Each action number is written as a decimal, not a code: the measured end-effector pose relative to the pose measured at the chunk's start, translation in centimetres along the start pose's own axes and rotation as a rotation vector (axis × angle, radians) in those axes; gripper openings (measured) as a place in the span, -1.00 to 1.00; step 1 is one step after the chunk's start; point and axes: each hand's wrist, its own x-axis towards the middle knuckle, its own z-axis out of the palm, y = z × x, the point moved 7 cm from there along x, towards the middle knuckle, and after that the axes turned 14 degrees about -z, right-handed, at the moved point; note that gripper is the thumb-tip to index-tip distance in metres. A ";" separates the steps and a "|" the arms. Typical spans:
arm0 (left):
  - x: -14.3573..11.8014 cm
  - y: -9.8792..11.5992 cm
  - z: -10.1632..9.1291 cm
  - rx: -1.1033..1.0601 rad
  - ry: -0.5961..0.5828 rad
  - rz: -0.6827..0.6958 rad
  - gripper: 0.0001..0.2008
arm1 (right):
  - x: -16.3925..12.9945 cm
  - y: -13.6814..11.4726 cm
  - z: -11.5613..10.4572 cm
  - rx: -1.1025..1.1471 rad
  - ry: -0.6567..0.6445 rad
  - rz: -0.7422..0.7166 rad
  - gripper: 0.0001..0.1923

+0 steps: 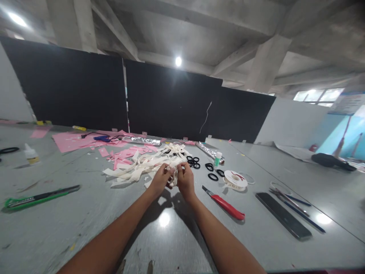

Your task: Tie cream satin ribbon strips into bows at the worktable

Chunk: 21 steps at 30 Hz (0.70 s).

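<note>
Both my hands meet over the middle of the table, fingers closed round a small bunch of cream ribbon. My left hand pinches its left side. On the other side, my right hand grips it with bent fingers. The fingers hide most of the bunch, so its exact shape does not show. Just behind lies a loose heap of cream ribbon strips. Several black rings lie right of the heap, and a white ribbon spool rests farther right.
A red-handled knife lies by my right forearm. Beyond it are a black phone and scissors. At left lie a green box cutter and a glue bottle. Pink paper and a foil roll lie behind.
</note>
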 end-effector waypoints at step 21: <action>0.4 0.0 -0.5 -0.119 0.053 0.056 -0.60 | -1.0 1.3 3.0 0.342 -0.149 0.165 -0.55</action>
